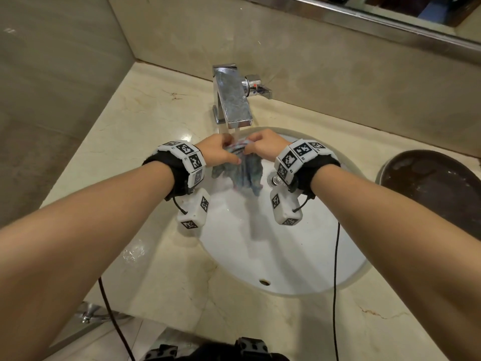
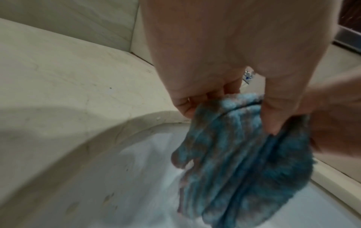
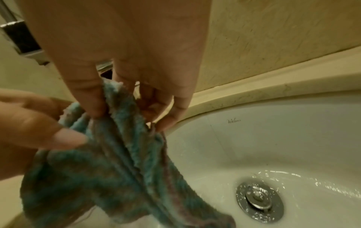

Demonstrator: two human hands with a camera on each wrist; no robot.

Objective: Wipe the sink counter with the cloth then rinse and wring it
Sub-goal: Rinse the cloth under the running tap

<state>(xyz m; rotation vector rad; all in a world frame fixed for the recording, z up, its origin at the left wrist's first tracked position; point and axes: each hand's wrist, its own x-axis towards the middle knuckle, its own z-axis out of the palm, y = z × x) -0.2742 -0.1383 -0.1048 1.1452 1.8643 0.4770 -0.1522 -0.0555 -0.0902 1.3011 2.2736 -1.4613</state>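
A wet blue-grey cloth (image 1: 243, 169) hangs bunched over the white sink basin (image 1: 286, 254), right under the chrome faucet (image 1: 234, 100), whose water runs onto its top edge. My left hand (image 1: 221, 152) grips the cloth's upper left part and my right hand (image 1: 263, 148) pinches its upper right part. In the left wrist view the cloth (image 2: 244, 154) droops below the left hand (image 2: 224, 111), thumb and fingers curled round it. Seen from the right wrist, the cloth (image 3: 121, 169) hangs from the right hand (image 3: 121, 111), and the left hand's fingers (image 3: 39, 128) hold it from the left.
Beige marble counter (image 1: 130, 142) surrounds the basin, with a puddle (image 1: 134, 252) at the front left. A dark round bowl (image 1: 432, 188) sits on the counter at the right. The metal drain (image 3: 259, 202) has water running over it. Walls close in behind and left.
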